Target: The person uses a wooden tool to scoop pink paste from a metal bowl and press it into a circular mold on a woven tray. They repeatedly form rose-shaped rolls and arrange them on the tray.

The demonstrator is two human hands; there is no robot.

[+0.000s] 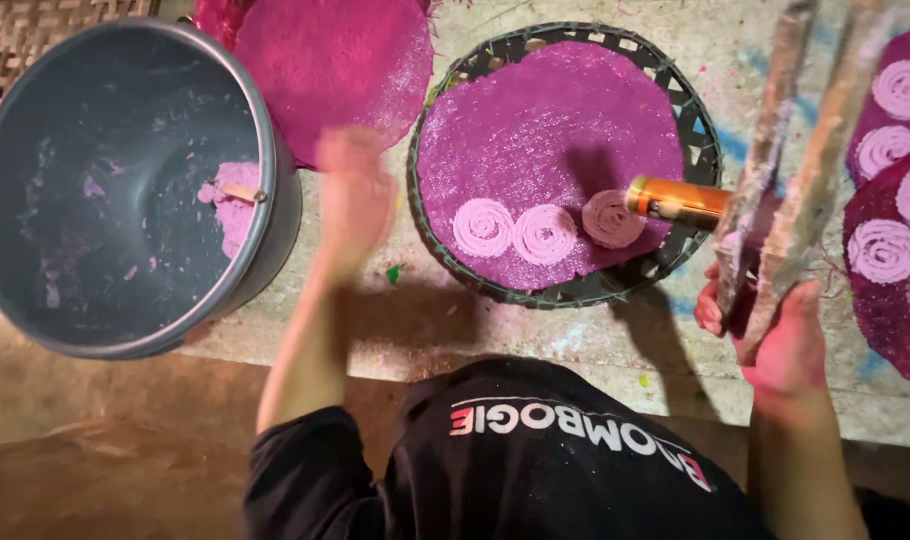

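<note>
A round woven tray [697, 130] holds a purple cloth disc [545, 130] with three pale pink spirals of dough [545, 233] in a row. My right hand [775, 335] grips the two wooden handles [790, 150] of a press whose brass cylinder [675, 200] hangs over the third spiral. My left hand [353, 200] is blurred, fingers apart, holding nothing, between the tray and a large grey pot [275, 150]. The pot holds a lump of pink dough [233, 205].
Another purple disc [335, 60] lies at the top behind the pot. At the right edge a further purple disc [880, 310] carries several pink spirals. Everything stands on a pale, stained surface [535, 335]. A woven mat [25, 40] shows at top left.
</note>
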